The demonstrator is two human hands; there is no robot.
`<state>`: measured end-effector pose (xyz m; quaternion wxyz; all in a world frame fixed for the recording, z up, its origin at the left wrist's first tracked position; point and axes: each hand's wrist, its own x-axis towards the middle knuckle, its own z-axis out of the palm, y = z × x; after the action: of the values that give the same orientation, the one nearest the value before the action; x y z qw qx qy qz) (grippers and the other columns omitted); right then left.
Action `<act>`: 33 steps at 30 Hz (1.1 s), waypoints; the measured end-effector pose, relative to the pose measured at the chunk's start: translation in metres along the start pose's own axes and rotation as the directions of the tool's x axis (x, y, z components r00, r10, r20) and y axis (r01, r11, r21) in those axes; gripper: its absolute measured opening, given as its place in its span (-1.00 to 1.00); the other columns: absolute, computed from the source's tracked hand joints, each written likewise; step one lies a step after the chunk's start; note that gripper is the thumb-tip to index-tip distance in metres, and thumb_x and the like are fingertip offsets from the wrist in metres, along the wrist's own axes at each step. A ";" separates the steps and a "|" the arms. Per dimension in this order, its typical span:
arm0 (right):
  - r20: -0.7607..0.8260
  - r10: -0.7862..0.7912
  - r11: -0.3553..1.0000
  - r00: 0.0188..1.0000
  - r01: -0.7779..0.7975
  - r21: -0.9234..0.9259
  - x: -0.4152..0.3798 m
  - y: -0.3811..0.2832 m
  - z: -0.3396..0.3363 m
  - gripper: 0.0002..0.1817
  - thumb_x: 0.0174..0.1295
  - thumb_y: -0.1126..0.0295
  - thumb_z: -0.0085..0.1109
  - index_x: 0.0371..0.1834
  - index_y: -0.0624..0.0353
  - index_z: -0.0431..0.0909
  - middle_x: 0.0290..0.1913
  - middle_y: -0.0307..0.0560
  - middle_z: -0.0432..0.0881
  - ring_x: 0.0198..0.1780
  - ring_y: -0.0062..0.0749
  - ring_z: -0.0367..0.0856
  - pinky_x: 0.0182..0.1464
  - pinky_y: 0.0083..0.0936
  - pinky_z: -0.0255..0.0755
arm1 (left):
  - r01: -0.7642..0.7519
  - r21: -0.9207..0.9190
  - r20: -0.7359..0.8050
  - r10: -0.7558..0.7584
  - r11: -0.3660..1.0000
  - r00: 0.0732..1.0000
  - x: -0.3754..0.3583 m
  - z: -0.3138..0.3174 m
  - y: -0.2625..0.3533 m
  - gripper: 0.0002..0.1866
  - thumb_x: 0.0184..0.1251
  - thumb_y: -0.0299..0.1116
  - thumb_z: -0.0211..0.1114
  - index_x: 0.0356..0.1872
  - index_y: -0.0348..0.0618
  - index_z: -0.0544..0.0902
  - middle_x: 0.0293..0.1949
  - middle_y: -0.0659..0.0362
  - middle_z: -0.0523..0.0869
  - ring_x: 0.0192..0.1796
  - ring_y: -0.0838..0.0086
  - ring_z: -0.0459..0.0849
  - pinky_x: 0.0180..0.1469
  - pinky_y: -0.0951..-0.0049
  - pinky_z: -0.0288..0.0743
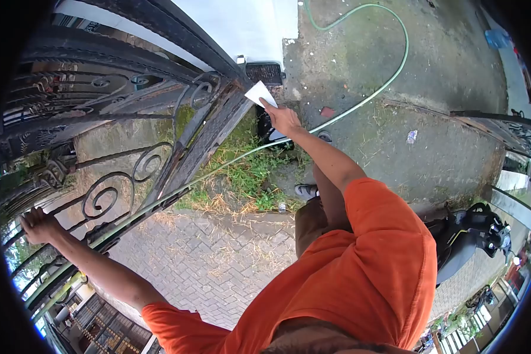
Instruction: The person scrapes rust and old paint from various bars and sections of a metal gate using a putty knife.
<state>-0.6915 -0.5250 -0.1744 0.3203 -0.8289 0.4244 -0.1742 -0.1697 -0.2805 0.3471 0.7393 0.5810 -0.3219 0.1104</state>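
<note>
My right hand (284,120) reaches forward and pinches a small white piece (260,93), flat and straight-edged like folded paper or sandpaper. That piece lies right at the edge of the dark metal gate frame (209,138), near a corner of its flat upright. Out to the far left, my left hand (38,226) is closed around a bar of the wrought-iron gate (109,194), which has scrolls and twisted rods. Rust and worn paint show along the gate's frame.
A pale green hose (360,105) winds over the concrete and past the gate. Weeds and dry straw (250,177) cover the ground below my right arm. Grey paving (200,253) spreads out beneath me. A black motorbike (472,236) stands to the right.
</note>
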 end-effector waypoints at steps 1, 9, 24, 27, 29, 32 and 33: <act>0.027 0.008 1.000 1.000 -0.009 0.010 0.021 0.003 0.012 -0.30 0.33 0.33 0.05 0.50 -0.57 0.09 -0.40 0.21 0.62 -0.41 0.14 0.63 -0.37 -0.01 0.53 | 0.029 0.036 -0.129 -0.024 0.999 0.991 -0.037 0.041 0.020 -0.59 0.39 -0.36 0.09 -0.66 0.04 0.15 -0.69 0.29 0.06 -0.61 0.53 0.00 -0.53 0.41 -0.10; -0.069 -0.152 0.988 0.986 0.154 0.020 0.073 0.022 0.066 -0.18 0.18 0.48 0.15 0.50 -0.52 0.17 -0.45 0.00 0.54 -0.61 -0.17 0.53 -0.60 -0.29 0.49 | -0.036 -0.027 -0.119 0.033 0.999 0.992 0.014 -0.024 0.029 -0.76 0.04 -0.50 0.13 -0.64 -0.01 0.23 -0.69 0.27 0.11 -0.66 0.49 0.11 -0.57 0.40 -0.03; 0.229 0.249 0.934 0.941 -0.296 0.199 0.036 0.070 0.125 -0.24 0.39 0.29 0.04 0.59 -0.29 -0.11 -0.49 0.20 0.64 -0.51 0.04 0.69 -0.55 -0.16 0.54 | 0.086 -0.251 -0.063 -0.105 0.964 0.992 0.090 -0.115 0.065 -0.88 -0.05 -0.50 0.18 -0.60 -0.27 0.41 -0.60 0.02 0.43 -0.47 0.14 0.50 -0.25 0.08 0.50; 0.152 0.523 0.623 0.839 -0.498 0.604 0.027 0.008 0.112 -0.24 0.49 0.21 -0.07 0.60 0.04 -0.28 -0.45 0.13 0.66 -0.57 -0.09 0.62 -0.49 -0.28 0.47 | -0.018 -0.132 -0.247 -0.016 0.991 0.969 0.072 -0.080 0.059 -0.79 -0.16 -0.53 0.17 -0.69 -0.10 0.28 -0.68 0.14 0.26 -0.56 0.25 0.36 -0.33 0.13 0.44; 0.018 0.477 0.544 0.879 -0.311 0.779 0.044 -0.046 0.109 -0.26 0.49 0.23 -0.06 0.60 0.07 -0.24 -0.43 -0.02 0.60 -0.59 -0.41 0.53 -0.48 -0.35 0.44 | -0.132 -0.055 -0.392 0.100 0.990 0.915 0.033 -0.018 0.046 -0.74 -0.10 -0.50 0.17 -0.71 -0.05 0.23 -0.70 0.23 0.20 -0.61 0.40 0.27 -0.45 0.31 0.34; 0.013 0.488 0.235 0.873 -0.146 0.961 0.078 -0.112 0.110 -0.36 0.53 0.30 -0.16 0.59 -0.07 -0.16 -0.52 -0.20 0.46 -0.65 -0.56 0.41 -0.59 -0.48 0.43 | -0.097 -0.081 -0.331 0.065 0.992 0.942 0.027 0.018 0.022 -0.74 -0.07 -0.48 0.17 -0.71 -0.04 0.23 -0.70 0.24 0.20 -0.62 0.41 0.26 -0.46 0.33 0.31; 0.009 0.511 0.231 0.859 -0.147 0.962 0.090 -0.118 0.129 -0.36 0.53 0.30 -0.16 0.59 -0.07 -0.16 -0.52 -0.20 0.46 -0.65 -0.56 0.41 -0.59 -0.48 0.43 | -0.081 -0.084 -0.307 0.052 0.993 0.950 0.026 0.029 0.014 -0.74 -0.06 -0.47 0.17 -0.71 -0.03 0.23 -0.71 0.25 0.20 -0.62 0.42 0.25 -0.47 0.34 0.30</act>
<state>-0.4970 -0.4980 -0.1876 0.6995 -0.3327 0.4525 -0.4419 -0.1679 -0.3090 0.3772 0.8028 0.5099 -0.2285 0.2081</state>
